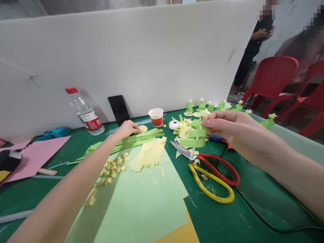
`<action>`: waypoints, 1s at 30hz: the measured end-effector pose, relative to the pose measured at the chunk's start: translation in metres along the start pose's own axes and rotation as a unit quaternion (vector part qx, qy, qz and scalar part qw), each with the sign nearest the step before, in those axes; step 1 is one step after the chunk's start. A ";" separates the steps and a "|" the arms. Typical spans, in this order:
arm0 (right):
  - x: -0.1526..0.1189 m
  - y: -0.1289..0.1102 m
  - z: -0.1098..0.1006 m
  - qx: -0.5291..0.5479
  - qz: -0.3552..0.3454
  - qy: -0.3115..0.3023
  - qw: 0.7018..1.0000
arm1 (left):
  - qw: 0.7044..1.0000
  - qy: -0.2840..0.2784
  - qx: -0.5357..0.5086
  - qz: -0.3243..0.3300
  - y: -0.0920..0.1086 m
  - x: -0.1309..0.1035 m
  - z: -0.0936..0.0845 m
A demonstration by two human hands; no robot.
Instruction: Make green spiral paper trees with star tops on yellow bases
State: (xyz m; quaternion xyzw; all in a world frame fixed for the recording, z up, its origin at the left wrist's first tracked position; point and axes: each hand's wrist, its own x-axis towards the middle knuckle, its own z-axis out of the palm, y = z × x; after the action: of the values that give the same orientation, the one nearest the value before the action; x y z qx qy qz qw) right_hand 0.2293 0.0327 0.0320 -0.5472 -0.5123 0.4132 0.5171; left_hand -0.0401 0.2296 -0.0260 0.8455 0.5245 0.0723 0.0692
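Observation:
Between the thumb and fingers of my right hand (222, 125) is a small paper tree (196, 135), a green strip zigzagging on a thin stick with a pale star on top. My left hand (129, 129) reaches past the green strips (141, 136), its fingertips pinched on the edge of a round yellow paper disc (143, 129). Below it lie pale yellow strips (149, 153) and a pile of folded stars (113, 168) on light green paper (136, 202). Open scissors (193, 157) rest under the held tree.
A bottle (88, 116), a phone (118, 108) and a paper cup (156, 118) stand along the white board (126, 57). Finished paper trees (202, 106) line the back right. A black cable (255, 211) crosses the right side. Red chairs (275, 76) and a standing person are beyond.

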 end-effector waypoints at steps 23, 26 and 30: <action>-0.003 0.000 0.004 0.036 0.020 -0.021 0.999 | 0.959 0.276 0.003 0.065 0.024 -0.057 -0.006; -0.001 0.002 0.003 0.037 0.021 -0.017 0.999 | 0.980 0.193 0.007 0.035 0.010 -0.028 0.009; 0.001 0.003 0.002 0.037 0.024 -0.013 0.999 | 0.996 0.082 -0.004 0.024 -0.003 -0.016 0.021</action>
State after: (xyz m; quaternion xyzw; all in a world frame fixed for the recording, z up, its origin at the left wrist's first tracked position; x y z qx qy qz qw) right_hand 0.2280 0.0340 0.0285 -0.5348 -0.4897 0.4512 0.5201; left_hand -0.0457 0.2157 -0.0477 0.8489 0.5076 0.1449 0.0276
